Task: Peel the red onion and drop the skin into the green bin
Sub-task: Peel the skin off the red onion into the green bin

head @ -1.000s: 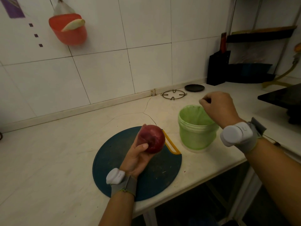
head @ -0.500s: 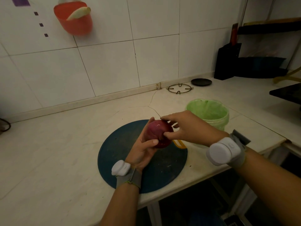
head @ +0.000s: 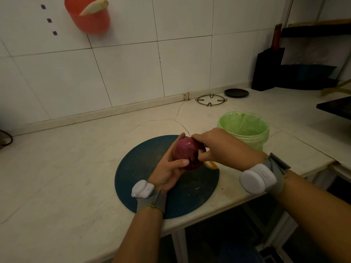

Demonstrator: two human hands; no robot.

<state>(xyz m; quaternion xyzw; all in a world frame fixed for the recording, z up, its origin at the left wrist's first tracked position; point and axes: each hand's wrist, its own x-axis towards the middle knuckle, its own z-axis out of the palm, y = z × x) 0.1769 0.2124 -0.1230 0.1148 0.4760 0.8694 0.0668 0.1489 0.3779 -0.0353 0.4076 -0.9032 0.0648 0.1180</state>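
While left hand [head: 167, 170] and right hand [head: 225, 147] fingers [head: 206, 156] grasp red onion [head: 185, 151], green bin [head: 261, 138] nearby, contents unclear

A white tiled wall [head: 180, 63] fills the upper half, with a red cup [head: 91, 21] hung at 11 o'clock. Below runs a pale, cracked counter [head: 66, 168]. At 2 o'clock sit a wire ring [head: 211, 99], a black saucer [head: 236, 92] and a dark knife block [head: 266, 71]. The light is dim.

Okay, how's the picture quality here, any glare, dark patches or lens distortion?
Head view: dim, warm lighting; a small glare spot on the red onion; tile lines on the wall bow from the wide-angle lens; below the counter is nearly black.
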